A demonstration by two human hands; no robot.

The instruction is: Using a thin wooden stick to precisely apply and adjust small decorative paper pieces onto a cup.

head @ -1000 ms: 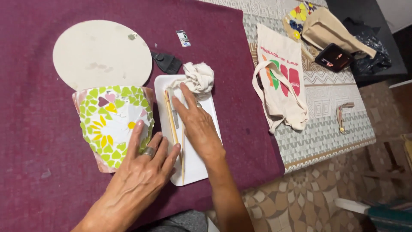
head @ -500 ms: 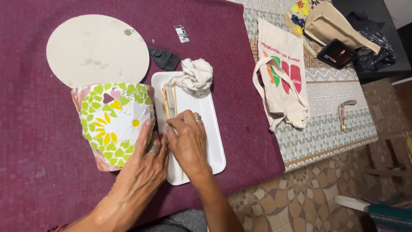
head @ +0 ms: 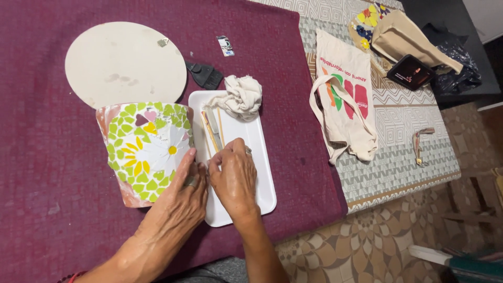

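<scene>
On desk: left hand [head: 181, 195] fingers spread flat against mosaic pot [head: 144, 151]; right hand [head: 234, 177] curled over tray [head: 262, 178] sticks [head: 212, 131], grip unclear. Pot likely heavy, brittle; hold by walls.

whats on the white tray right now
On the white tray lie a crumpled cloth and thin sticks and tools. The right hand rests over their lower ends, hiding whatever lies beneath it.
</scene>
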